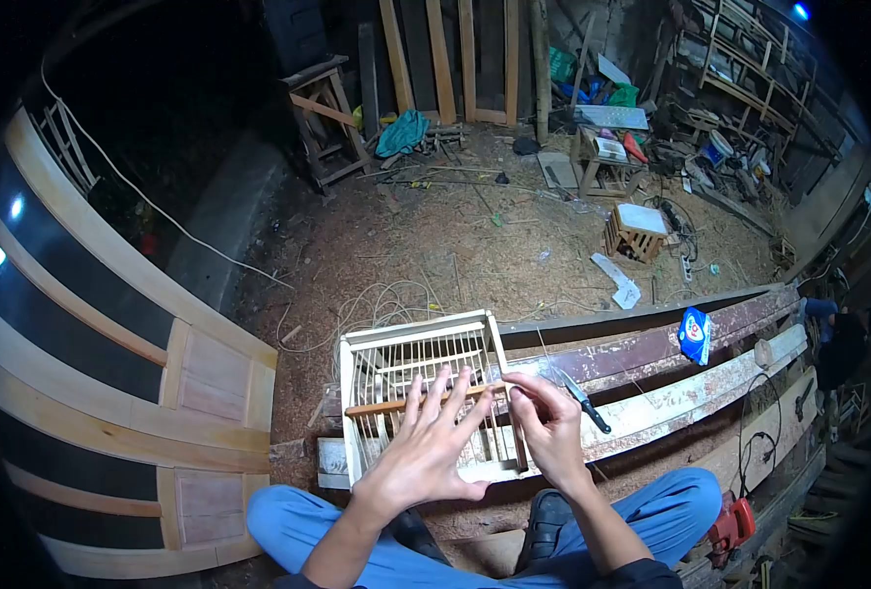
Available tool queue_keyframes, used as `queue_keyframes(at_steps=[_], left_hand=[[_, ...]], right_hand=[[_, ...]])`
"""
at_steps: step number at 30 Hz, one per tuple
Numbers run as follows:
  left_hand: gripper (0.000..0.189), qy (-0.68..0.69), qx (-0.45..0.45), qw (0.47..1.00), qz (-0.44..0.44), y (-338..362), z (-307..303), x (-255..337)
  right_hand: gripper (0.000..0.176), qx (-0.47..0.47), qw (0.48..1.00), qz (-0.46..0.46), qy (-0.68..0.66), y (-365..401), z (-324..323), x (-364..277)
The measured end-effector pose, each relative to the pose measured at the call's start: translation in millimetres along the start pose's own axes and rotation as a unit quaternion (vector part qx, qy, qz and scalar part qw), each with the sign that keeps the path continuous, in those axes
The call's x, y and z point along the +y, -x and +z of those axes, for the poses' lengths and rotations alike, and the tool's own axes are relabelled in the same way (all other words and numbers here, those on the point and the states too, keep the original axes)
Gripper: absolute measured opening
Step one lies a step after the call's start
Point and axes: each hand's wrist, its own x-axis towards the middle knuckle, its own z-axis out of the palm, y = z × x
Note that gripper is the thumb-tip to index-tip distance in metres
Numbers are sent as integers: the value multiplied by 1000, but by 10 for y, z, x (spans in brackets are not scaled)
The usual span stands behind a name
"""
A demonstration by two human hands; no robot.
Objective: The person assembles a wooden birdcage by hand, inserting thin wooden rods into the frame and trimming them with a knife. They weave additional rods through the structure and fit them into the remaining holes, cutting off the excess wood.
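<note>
A wooden birdcage (416, 328) with thin upright bars sits on the planks in front of me, a brown crossbar (367, 408) running across its middle. My left hand (424, 447) lies over the near side of the cage, fingers stretched and spread toward the crossbar. At the cage's right side, my right hand (548, 422) is closed in a pinch by the end of the crossbar. Whatever is between those fingertips is too small or hidden to name. Just right of that hand, a knife (585, 402) with a black handle rests on the planks.
Worn planks (642, 412) extend to the right, with a blue packet (695, 336) on them. A large panelled wooden door (224, 388) stands at left. Behind lie loose thin strips (386, 302), a small slatted stool (637, 234) and scattered shavings. A red power tool (732, 530) sits lower right.
</note>
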Motion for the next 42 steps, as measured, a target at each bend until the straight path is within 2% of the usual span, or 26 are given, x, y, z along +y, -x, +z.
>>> queue_keyframes(at_steps=[2, 5, 6, 7, 8, 10, 12, 16, 17, 19, 20, 22, 23, 26, 31, 33, 35, 36, 37, 39, 40, 41, 42], left_hand=[[103, -4, 45, 999, 13, -11, -15, -35], [80, -11, 155, 988, 0, 42, 24, -31], [55, -10, 214, 977, -2, 47, 38, 16], [55, -11, 214, 977, -2, 56, 84, 5], [44, -6, 238, 971, 6, 61, 143, -11], [19, -16, 306, 952, 13, 12, 138, 48], [20, -38, 331, 943, -3, -18, 165, 14], [27, -78, 407, 909, -45, -72, 214, -50], [28, -96, 433, 894, -62, -72, 217, -50], [31, -99, 452, 882, -87, -84, 286, -70], [32, -107, 470, 868, -121, -96, 276, -74], [35, -105, 488, 849, -173, -110, 286, -149], [38, -106, 485, 848, -188, -126, 274, -180], [40, -101, 472, 858, -173, -145, 297, -345], [44, -79, 459, 871, -157, -79, 291, -505], [46, -75, 459, 871, -157, -79, 282, -472], [57, -144, 461, 836, -261, -99, 266, -341], [74, -99, 469, 847, -229, -81, 360, -447], [74, -101, 469, 847, -230, -98, 424, -512], [85, 155, 575, 783, -178, -142, 516, -570], [90, 165, 616, 744, -200, -162, 498, -542], [90, 164, 616, 744, -200, -104, 537, -639], [90, 272, 573, 745, -208, -14, 605, -814]], right_hand=[[17, -1, 1000, 9, 5, -26, -16, -25], [11, 10, 999, -14, 33, -50, -14, -14], [11, 11, 1000, 18, -2, -27, 14, 62], [12, 13, 998, 49, -36, -24, 37, 97], [17, 34, 994, 57, -88, -35, 73, 36], [18, 41, 998, 28, -47, -71, 55, 80], [19, 59, 998, -21, 12, -99, 33, 71], [16, 115, 992, -48, -12, -106, 67, 65], [16, 117, 992, -47, -12, -97, 74, 57], [15, 122, 989, 33, -70, -73, 102, 31], [15, 122, 989, 32, -71, -78, 124, 90], [13, 129, 988, -87, -18, -104, 173, 246], [13, 127, 988, -87, -18, -100, 191, 251], [15, 79, 995, -8, -64, -92, 217, 271], [21, 82, 995, -11, -49, -129, 270, 253], [23, 64, 997, 33, 41, -148, 291, 236], [22, 39, 995, 48, 78, -161, 313, 355], [20, 29, 986, 0, 164, -144, 340, 473], [18, 19, 967, -48, 249, -135, 372, 559], [13, 32, 968, -67, 241, -139, 391, 659], [14, 22, 975, -52, 214, -165, 373, 599], [15, 13, 982, -36, 186, -190, 364, 543], [18, 19, 983, -41, 178, -220, 366, 498]])
